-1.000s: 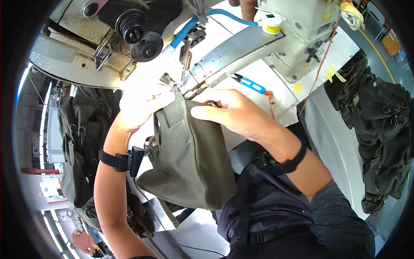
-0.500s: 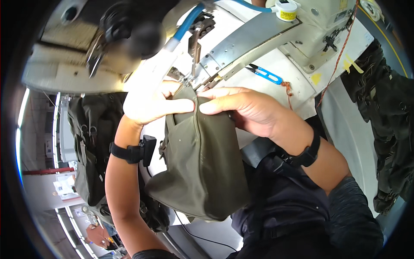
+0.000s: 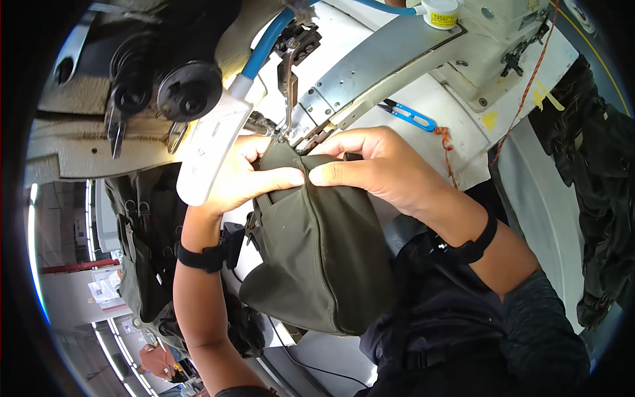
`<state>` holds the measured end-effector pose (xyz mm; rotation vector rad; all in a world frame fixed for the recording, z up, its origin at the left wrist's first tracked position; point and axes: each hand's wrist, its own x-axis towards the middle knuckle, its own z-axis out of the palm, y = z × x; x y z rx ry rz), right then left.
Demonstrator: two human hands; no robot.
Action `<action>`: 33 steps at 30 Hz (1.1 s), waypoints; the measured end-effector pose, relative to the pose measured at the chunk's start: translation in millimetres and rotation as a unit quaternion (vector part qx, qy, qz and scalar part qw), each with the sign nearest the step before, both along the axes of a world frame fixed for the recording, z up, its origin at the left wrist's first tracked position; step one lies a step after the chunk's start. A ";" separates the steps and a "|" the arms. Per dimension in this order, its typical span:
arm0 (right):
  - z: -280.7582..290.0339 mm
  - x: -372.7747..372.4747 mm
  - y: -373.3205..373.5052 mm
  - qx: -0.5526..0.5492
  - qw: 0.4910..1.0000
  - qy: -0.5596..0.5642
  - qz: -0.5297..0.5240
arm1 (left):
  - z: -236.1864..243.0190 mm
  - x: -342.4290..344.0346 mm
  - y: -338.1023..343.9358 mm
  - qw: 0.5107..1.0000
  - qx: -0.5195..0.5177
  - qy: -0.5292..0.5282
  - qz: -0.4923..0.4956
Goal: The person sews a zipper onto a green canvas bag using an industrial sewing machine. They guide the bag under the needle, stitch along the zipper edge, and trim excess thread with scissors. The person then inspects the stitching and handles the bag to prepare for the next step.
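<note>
A dark olive-green, bag-shaped piece of thick cloth (image 3: 350, 264) is held just before the near tip of the long, grey, flat-topped metal sewing machine arm (image 3: 380, 73), and it hangs down from there toward the person's lap. Whether the arm is touched by its top edge cannot be told. Along the front of the piece, a raised lengthwise seam (image 3: 316, 228) is seen. The upper part is pinched by the bare left hand (image 3: 245, 182), with the thumb laid flat at the left side of the seam; its other fingers are partly hidden by the cloth and by a white, smooth, paddle-shaped fitting (image 3: 210, 149), left of the arm's tip. By the bare right hand (image 3: 380, 169), the cloth is gripped narrowly between the thumb, at the right side of the seam, and the bent fingers, which are partly covered. The cloth is judged to be soft but rather firm, light, not fragile and not very slippery; the loose lower part may sag and pull. A good hold is probably given by the doubled layers on both sides of the seam, close to the top. A pair of blue-handled thread snips (image 3: 409, 117) is placed on the white table (image 3: 433, 96), right of the arm.
</note>
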<state>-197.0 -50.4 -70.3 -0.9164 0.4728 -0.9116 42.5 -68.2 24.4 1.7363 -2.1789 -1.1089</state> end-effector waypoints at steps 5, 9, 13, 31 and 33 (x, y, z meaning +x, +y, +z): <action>13.6 -5.9 -1.0 -0.035 0.997 0.074 0.014 | 11.2 7.2 -3.0 0.993 0.016 -0.115 -0.025; 23.7 -8.2 -4.0 0.067 0.996 0.000 0.057 | 10.9 11.4 -1.9 0.999 0.030 -0.027 -0.013; 38.6 -11.3 -0.7 0.088 0.995 0.022 0.050 | -4.6 4.4 8.3 0.995 0.011 0.099 0.009; 65.7 -9.8 -8.5 -0.412 0.786 0.382 -0.257 | -3.2 3.3 -4.5 0.982 -0.142 0.073 -0.098; 59.7 -7.6 -12.6 -0.474 0.726 0.406 -0.289 | -3.4 3.1 -8.0 0.980 -0.149 0.075 -0.112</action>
